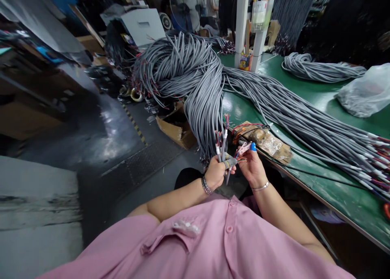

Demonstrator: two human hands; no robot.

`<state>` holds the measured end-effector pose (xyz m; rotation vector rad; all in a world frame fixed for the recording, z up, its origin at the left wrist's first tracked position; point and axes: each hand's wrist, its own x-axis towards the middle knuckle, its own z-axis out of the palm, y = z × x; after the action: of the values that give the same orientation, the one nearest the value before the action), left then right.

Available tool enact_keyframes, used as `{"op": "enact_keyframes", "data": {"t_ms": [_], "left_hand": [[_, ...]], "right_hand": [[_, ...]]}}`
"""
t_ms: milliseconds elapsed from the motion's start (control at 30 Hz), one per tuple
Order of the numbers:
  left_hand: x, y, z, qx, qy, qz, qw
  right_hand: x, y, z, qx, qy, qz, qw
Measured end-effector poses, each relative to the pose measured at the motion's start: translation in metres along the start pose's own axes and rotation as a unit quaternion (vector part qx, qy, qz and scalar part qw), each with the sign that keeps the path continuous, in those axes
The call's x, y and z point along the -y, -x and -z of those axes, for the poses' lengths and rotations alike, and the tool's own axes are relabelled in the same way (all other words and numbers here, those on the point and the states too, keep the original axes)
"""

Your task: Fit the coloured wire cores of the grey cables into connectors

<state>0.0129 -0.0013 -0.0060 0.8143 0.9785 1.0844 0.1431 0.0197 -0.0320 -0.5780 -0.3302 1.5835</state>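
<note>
My left hand (215,174) is closed around several grey cables (224,143), with a grey and yellow covering on one finger. Their stripped ends stand up above the fist, showing thin coloured wires (226,120) and white bands. Close by on the right, my right hand (253,168) pinches at a small pinkish-white piece (244,149) beside the splayed wires of another cable end. A blue cover (253,146) sits on one of its fingertips. What exactly the pinkish-white piece is, I cannot make out.
A large bundle of grey cables (201,88) hangs over the edge of a green table (338,200); more lie along it (292,108). Near the edge rests a tape-wrapped block (271,143). A plastic bag (365,92) is at right, a cardboard box (173,130) below. A person (211,3) stands far back.
</note>
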Motion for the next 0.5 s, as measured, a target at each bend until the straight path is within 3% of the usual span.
{"op": "enact_keyframes", "data": {"t_ms": [400, 500], "left_hand": [[-0.0079, 0.0076, 0.0081, 0.025, 0.018, 0.002, 1.0], [-0.0076, 0.0041, 0.0068, 0.004, 0.016, 0.005, 1.0]], "right_hand": [[0.0087, 0.0042, -0.0016, -0.004, 0.02, -0.014, 1.0], [0.0078, 0.0041, -0.0002, 0.002, 0.03, 0.005, 1.0]]}}
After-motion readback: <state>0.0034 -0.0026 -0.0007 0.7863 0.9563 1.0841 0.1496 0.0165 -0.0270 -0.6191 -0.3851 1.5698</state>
